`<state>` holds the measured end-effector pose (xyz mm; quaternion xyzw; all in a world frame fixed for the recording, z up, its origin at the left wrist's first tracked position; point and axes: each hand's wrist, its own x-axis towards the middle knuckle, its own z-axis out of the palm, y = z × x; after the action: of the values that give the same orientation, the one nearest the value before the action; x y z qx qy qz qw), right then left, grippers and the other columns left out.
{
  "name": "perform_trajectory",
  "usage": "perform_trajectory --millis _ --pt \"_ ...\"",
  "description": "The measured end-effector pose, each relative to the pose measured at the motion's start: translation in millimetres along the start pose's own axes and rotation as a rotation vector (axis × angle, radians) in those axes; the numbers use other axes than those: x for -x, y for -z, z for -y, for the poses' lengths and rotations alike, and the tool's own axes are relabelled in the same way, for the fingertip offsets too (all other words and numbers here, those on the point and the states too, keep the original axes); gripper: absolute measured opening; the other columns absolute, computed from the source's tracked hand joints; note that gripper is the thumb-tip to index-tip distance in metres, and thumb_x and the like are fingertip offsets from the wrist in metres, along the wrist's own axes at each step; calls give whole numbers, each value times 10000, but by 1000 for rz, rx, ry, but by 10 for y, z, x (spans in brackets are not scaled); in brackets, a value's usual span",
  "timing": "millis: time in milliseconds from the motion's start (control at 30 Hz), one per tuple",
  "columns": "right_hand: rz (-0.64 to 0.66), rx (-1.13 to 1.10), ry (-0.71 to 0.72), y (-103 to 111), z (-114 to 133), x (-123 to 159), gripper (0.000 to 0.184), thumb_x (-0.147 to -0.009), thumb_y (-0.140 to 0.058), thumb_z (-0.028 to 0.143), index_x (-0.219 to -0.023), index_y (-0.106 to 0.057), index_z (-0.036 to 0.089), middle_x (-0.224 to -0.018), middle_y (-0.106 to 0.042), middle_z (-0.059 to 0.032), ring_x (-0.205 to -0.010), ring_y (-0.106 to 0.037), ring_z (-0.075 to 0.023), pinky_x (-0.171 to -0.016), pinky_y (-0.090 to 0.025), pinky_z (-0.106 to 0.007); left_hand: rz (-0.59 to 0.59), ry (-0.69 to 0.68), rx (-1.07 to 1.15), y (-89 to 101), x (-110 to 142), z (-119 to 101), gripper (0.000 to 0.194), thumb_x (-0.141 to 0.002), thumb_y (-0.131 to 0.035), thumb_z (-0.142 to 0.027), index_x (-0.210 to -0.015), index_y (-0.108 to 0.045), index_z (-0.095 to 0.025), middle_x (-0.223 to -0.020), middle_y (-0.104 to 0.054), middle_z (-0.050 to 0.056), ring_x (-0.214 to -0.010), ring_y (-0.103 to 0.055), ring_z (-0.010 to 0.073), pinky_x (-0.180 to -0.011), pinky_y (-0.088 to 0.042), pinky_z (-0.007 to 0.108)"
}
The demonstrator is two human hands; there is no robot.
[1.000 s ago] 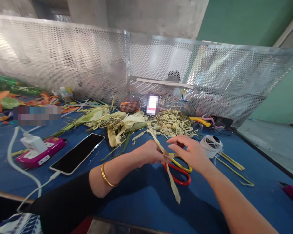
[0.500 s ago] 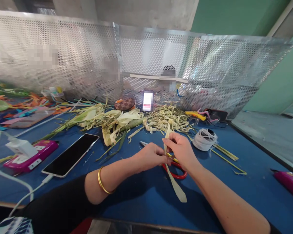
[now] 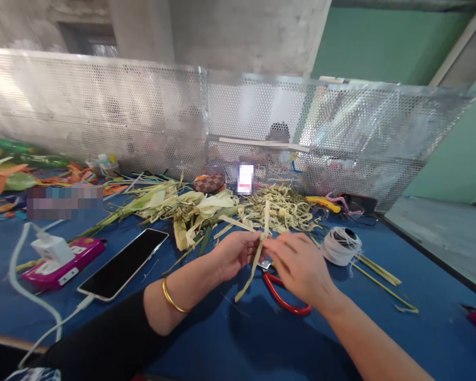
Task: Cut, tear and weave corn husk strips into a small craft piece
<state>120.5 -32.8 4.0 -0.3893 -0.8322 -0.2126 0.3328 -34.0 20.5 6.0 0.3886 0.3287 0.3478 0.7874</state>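
Observation:
My left hand (image 3: 236, 253) pinches pale corn husk strips (image 3: 267, 216) where they cross or knot between thumb and fingers. One strip end stands upward, one points to the upper left, and a narrow tail hangs down toward the table. At the crossing, my right hand (image 3: 301, 267) has its thumb and fingertips closed on the husk from the right; the fingers partly hide the grip. Below both hands, scissors with red handles (image 3: 291, 309) lie on the blue table, their blades mostly covered by the hands.
Behind the hands spread husks (image 3: 212, 203) and a heap of shredded husk (image 3: 283, 206). A spool of white string (image 3: 341, 246) stands at right beside thin stalks (image 3: 381, 270). Left lie a phone (image 3: 122, 264) on a cable and a magenta power strip (image 3: 67, 267). A perforated screen (image 3: 143, 116) closes the back.
The wide flat husk end pointing down toward me is gone from there; a narrower tail hangs instead, and strips now cross at the fingertips. The camera view has tilted up slightly.

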Motion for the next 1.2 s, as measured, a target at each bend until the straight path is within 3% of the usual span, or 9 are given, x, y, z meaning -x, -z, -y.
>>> perform_trajectory --millis 233,367,500,567,667,800,967,1133,1200 --pt "238 198 217 -215 86 38 278 -897 -362 85 -975 -624 139 -816 -614 -93 -778 -539 -202 -750 -391 -356 0 -76 -53 54 -49 78 146 -667 -739 -216 -716 -700 -83 -694 -661 54 -618 -572 92 -611 -428 195" --pt "185 113 231 -243 89 55 296 -907 -349 69 -803 -612 155 -743 -612 -64 -715 -529 -179 -746 -389 -333 -83 -81 -25 35 -54 129 170 -620 -771 -210 -711 -697 -86 -690 -668 55 -628 -578 106 -627 -444 216" --pt "109 -93 214 -156 122 29 256 -915 -372 94 -925 -617 165 -782 -660 -55 -751 -571 -170 -772 -401 -318 -100 -77 -26 16 -41 116 180 -621 -756 -152 -781 -696 -95 -690 -667 45 -643 -594 114 -615 -451 209" --pt "52 -192 41 -76 85 14 214 -913 -424 166 -1027 -605 179 -794 -679 -49 -738 -590 -173 -756 -415 -323 -84 -84 -58 24 -34 96 169 -635 -750 -165 -778 -690 -97 -705 -664 43 -631 -589 108 -621 -459 215" --pt "-93 -267 -472 27 -72 -2 217 -875 -496 341 -968 -644 211 -821 -687 -63 -756 -603 -209 -730 -433 -343 -6 -59 -120 43 -19 76 178 -651 -747 -213 -773 -684 -99 -668 -636 28 -583 -571 98 -631 -474 233" --pt "98 -708 -1016 27 -275 -13 337 -751 -582 520 -728 -666 195 -697 -642 -43 -592 -534 -170 -594 -416 -309 98 1 -170 43 -3 79 271 -701 -704 -353 -763 -668 -92 -655 -613 36 -562 -558 108 -598 -476 254" --pt "130 -1323 -1110 -123 -225 -5 357 -626 -726 494 -647 -617 154 -613 -576 3 -546 -460 -98 -552 -375 -244 159 13 -242 15 15 105 401 -658 -706 -492 -723 -644 -100 -610 -580 17 -529 -514 96 -525 -433 235" --pt "29 -1155 -1181 -188 -158 17 385 -613 -722 518 -585 -574 164 -538 -543 24 -491 -467 -95 -536 -392 -248 98 -37 -332 17 -1 146 286 -648 -730 -383 -671 -641 -112 -511 -516 -24 -454 -445 69 -471 -396 216" --pt "138 -1098 -1147 -166 -146 14 397 -667 -654 564 -624 -572 179 -575 -575 16 -490 -509 -112 -529 -403 -257 50 -66 -323 30 -20 140 257 -670 -710 -359 -655 -632 -115 -493 -502 -30 -437 -431 65 -456 -387 213"
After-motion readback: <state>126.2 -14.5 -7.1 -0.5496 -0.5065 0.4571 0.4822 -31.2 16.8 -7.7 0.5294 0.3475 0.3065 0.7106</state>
